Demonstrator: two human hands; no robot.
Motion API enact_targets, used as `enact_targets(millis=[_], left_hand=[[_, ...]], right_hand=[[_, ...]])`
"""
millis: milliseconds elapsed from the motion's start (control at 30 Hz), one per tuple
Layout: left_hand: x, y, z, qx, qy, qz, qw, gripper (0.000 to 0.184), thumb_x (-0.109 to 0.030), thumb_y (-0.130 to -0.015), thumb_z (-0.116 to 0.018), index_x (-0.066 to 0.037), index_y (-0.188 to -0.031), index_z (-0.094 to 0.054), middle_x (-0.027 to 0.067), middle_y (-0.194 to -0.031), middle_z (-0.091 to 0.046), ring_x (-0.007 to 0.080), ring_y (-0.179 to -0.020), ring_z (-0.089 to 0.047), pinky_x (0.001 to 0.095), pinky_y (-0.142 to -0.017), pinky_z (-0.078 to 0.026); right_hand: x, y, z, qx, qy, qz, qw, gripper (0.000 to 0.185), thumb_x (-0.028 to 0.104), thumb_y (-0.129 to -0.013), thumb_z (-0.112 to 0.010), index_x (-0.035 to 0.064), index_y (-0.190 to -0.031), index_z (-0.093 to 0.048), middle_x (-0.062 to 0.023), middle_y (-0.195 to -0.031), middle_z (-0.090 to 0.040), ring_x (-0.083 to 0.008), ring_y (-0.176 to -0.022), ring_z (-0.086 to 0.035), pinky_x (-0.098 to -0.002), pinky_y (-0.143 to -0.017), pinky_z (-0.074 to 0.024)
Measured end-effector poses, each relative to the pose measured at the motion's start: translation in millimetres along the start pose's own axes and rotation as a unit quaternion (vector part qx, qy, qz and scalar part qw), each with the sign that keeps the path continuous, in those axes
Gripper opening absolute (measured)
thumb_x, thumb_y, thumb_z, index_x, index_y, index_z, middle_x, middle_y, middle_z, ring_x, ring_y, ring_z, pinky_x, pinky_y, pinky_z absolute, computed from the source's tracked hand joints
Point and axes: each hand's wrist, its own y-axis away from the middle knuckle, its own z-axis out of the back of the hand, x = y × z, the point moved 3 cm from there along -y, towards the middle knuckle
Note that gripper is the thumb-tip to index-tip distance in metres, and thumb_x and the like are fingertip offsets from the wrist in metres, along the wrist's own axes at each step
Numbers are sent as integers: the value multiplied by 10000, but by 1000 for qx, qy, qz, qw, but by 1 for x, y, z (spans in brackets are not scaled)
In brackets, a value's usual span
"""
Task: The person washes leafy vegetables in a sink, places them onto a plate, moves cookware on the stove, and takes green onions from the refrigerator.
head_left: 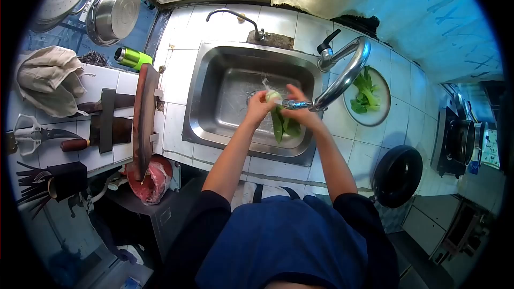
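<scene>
My left hand [258, 108] pinched the white-ended, leafy green vegetable [277, 124], best rinsed slowly; I couldn't tell if my right hand [304, 118] gripped.

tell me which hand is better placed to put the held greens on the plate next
Probably the right hand: it is nearer the plate, though the curved tap shows between them. The left hand holds the greens by their pale end but is farther off.

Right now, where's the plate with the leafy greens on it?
In the head view, the plate with leafy greens sits on the white tiled counter, right of the sink, beside the curved tap.
</scene>
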Motion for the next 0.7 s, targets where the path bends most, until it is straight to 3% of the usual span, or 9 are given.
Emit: enact_targets(millis=[67, 233, 300, 367, 467, 533, 600, 667, 700], left_hand=[[-10, 8, 7, -45, 26, -44, 998, 570, -54, -718, -656, 42, -1234, -433, 96, -1011, -593, 141, -872, -581, 249, -771, -471], [-17, 11, 23, -22, -27, -110, 993, 563, -37, -728, -658, 37, -1236, -429, 100, -992, -592, 138, -817, -590, 243, -737, -486], [-21, 17, 28, 4, -31, -117, 993, 560, -32, -737, -653, 30, -1244, -423, 100, -985, -590, 141, -797, -592, 244, -729, -490], [-29, 23, 27, 33, -37, -57, 997, 527, -57, -800, -597, 2, -1277, -382, 113, -1060, -557, 171, -890, -578, 311, -785, -501], [-27, 23, 25, 44, 18, -75, 996, 489, -56, -830, -551, -12, -1282, -372, 124, -1065, -550, 177, -926, -567, 309, -790, -499], [-25, 24, 25, 40, 3, -78, 996, 447, -55, -844, -523, -13, -1266, -385, 120, -1048, -553, 173, -918, -566, 303, -771, -500], [-20, 21, 25, 37, -11, -80, 996, 407, -55, -858, -495, -13, -1251, -399, 116, -1031, -556, 168, -910, -564, 298, -752, -501], [-10, 17, 26, 19, -116, -90, 989, 351, -55, -858, -476, -1, -1201, -428, 115, -993, -557, 160, -874, -561, 292, -742, -484], [-9, 17, 24, 20, -117, -88, 989, 351, -55, -858, -476, -1, -1201, -428, 115, -993, -557, 160, -874, -561, 292, -742, -484]], right_hand=[[14, -2, -33, 169, -62, 77, 981, 687, 83, -705, -681, 93, -1309, -354, -114, -1281, -423, -225, -1167, -424, -321, -964, -354], [27, -15, -32, 187, -32, 138, 972, 635, 119, -702, -671, 51, -1273, -400, -102, -1201, -492, -211, -1109, -464, -310, -948, -348], [28, -16, -31, 242, -65, 98, 963, 623, 125, -704, -661, 55, -1269, -408, -103, -1204, -489, -214, -1116, -457, -311, -956, -339], [26, -18, -30, 255, -62, 86, 961, 632, 164, -706, -675, 57, -1269, -408, -103, -1195, -492, -211, -1106, -459, -307, -952, -344], [21, -19, -31, 258, -104, 54, 959, 648, 212, -714, -691, 61, -1273, -400, -100, -1184, -495, -204, -1087, -468, -306, -941, -353], [20, -13, -35, 285, -247, -18, 926, 602, 253, -744, -684, 68, -1255, -425, -69, -1132, -515, -173, -1044, -478, -288, -891, -381], [19, -9, -36, 280, -210, -8, 937, 614, 259, -734, -695, 67, -1249, -422, -74, -1129, -515, -179, -1039, -480, -293, -884, -384], [19, -8, -38, 276, -173, 0, 945, 626, 265, -724, -707, 66, -1243, -419, -78, -1126, -514, -184, -1033, -482, -297, -877, -387], [21, -8, -39, 275, -88, 50, 956, 653, 260, -694, -726, 65, -1230, -409, -91, -1111, -516, -192, -1027, -484, -302, -878, -385]])
